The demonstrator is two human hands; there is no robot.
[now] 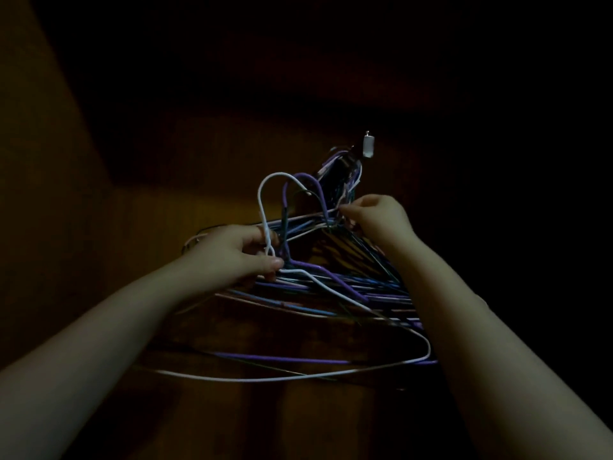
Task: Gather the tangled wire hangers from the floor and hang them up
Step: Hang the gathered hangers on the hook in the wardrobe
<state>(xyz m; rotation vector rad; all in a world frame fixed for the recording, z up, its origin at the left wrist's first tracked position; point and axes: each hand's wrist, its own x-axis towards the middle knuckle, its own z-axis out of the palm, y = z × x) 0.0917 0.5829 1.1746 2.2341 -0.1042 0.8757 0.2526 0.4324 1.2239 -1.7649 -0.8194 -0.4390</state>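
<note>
The left hand (238,257) is clenched round the necks of a tangled bundle of thin coated wire hangers in white, purple, blue and pink (331,287), thumb pressed down where the wires cross. That grip seems to carry the weight and keep the curved tops, the white hanger hook (265,194) foremost, standing upright and together. The right hand (378,217) pinches a few wires further along, near where other necks meet. It looks like sorting, picking one hanger loose from the knot so it can go up alone. The bundle is held up in the air between both hands, its long bottom bars fanning low towards the camera. None of it rests on anything that shows.

Just above and beyond the right hand, a small white wall hook (368,146) sticks out, and a dark cluster of purple and pale hangers (341,171) hangs from it. The raised bundle sits close below that hook, probably so each freed hanger has only a short way to travel.

Behind it all is a brown wooden panel (149,210), plain and dimly lit, warmer in tone right behind the hangers. The upper part and the right side of the room sink into darkness, and the floor cannot be made out
</note>
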